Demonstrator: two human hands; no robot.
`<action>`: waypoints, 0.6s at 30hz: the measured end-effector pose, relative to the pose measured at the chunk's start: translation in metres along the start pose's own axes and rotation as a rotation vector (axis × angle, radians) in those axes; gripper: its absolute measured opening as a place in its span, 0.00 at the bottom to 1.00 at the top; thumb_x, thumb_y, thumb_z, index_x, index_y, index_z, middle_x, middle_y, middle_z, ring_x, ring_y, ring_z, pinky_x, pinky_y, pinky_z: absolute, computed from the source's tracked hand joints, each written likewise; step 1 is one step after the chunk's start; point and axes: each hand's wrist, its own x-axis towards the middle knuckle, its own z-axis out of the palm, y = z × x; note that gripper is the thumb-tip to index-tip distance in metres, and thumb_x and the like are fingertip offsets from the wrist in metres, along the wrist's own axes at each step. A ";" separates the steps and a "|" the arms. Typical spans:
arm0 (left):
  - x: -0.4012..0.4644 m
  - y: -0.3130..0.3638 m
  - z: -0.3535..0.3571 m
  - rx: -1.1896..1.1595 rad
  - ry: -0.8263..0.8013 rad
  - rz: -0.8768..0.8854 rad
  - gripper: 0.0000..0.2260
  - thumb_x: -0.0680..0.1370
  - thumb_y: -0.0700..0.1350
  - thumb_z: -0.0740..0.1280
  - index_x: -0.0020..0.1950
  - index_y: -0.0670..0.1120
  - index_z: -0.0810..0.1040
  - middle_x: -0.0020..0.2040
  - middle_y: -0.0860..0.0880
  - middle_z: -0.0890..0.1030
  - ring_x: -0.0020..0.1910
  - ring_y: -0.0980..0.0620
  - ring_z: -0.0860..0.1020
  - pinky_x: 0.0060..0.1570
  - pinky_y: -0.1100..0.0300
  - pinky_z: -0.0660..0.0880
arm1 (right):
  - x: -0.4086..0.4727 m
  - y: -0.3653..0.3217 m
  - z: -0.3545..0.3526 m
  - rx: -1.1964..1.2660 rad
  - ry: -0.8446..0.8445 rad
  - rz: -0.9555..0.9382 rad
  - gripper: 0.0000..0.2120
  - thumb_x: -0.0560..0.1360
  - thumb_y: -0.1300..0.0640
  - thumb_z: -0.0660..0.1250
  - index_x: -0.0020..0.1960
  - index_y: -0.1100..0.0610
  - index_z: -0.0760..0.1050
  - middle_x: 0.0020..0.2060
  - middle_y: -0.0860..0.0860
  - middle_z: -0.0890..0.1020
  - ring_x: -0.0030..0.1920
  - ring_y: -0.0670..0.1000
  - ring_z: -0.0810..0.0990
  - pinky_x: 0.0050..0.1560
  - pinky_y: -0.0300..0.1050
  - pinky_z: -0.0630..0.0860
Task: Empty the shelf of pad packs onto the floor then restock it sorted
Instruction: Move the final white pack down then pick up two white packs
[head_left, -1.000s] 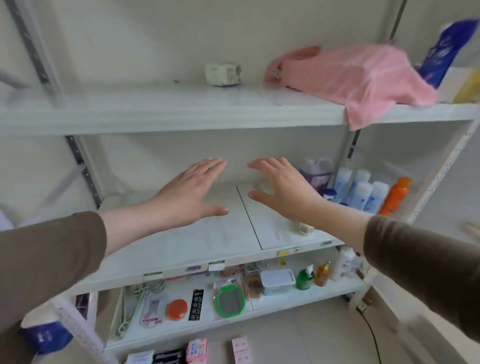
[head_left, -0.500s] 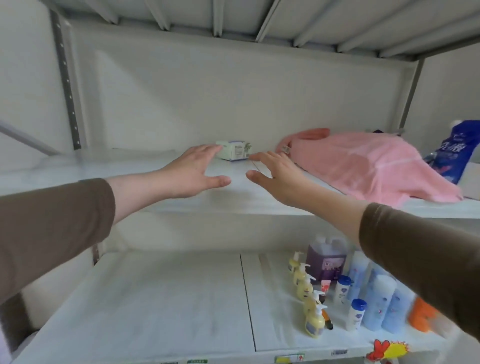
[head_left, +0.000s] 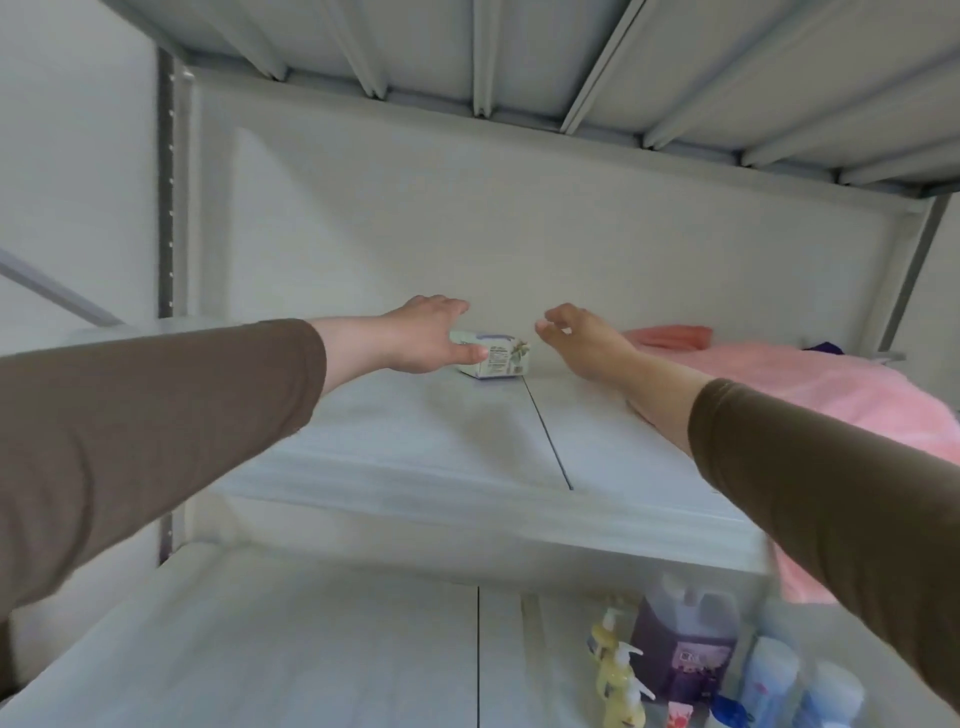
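Head view: 1 small pad pack (head_left: 493, 358) lies far back on the upper shelf (head_left: 405, 457), close to the rear wall and just left of the seam between the 2 shelf boards. Its long axis runs roughly left to right across the shelf, with the printed end face turned toward the camera.

The left hand (head_left: 421, 338) is the nearer of the 2 hands: it comes in from the left, palm down, fingers reaching over the pack's top and the thumb lying against its front left side. It touches the pack, but whether the fingers have fully closed round it I cannot tell. The right hand (head_left: 576, 338) hovers just right of the pack, apart from it, holding nothing, fingers loosely curled and pointing back toward the pack.

Both arms are stretched forward and upward in brown sleeves, almost fully extended. Judging from this, the coming move is a pull toward the shelf's front edge, with the right hand free to steady the pack's right end.

A pink towel (head_left: 810, 384) lies on the same shelf, well to the right. Bottles (head_left: 680, 649) stand on the shelf below.
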 end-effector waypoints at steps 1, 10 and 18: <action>0.006 -0.002 0.002 0.005 -0.013 -0.008 0.38 0.78 0.65 0.61 0.81 0.46 0.52 0.80 0.46 0.56 0.79 0.46 0.52 0.75 0.50 0.56 | 0.007 0.003 0.000 -0.005 0.002 0.006 0.25 0.82 0.43 0.56 0.73 0.56 0.68 0.69 0.55 0.73 0.68 0.56 0.72 0.65 0.48 0.68; 0.076 -0.014 0.030 0.054 -0.066 -0.115 0.38 0.79 0.65 0.60 0.81 0.47 0.51 0.80 0.46 0.56 0.79 0.45 0.53 0.75 0.47 0.57 | 0.110 0.042 0.024 -0.018 -0.082 0.034 0.25 0.82 0.43 0.54 0.70 0.59 0.69 0.65 0.57 0.75 0.65 0.58 0.74 0.57 0.48 0.67; 0.129 -0.034 0.062 0.071 -0.062 -0.261 0.37 0.79 0.65 0.58 0.81 0.46 0.51 0.80 0.45 0.56 0.78 0.45 0.53 0.75 0.49 0.57 | 0.184 0.067 0.069 -0.024 -0.232 -0.036 0.26 0.83 0.45 0.53 0.76 0.58 0.62 0.73 0.55 0.68 0.71 0.56 0.67 0.64 0.47 0.64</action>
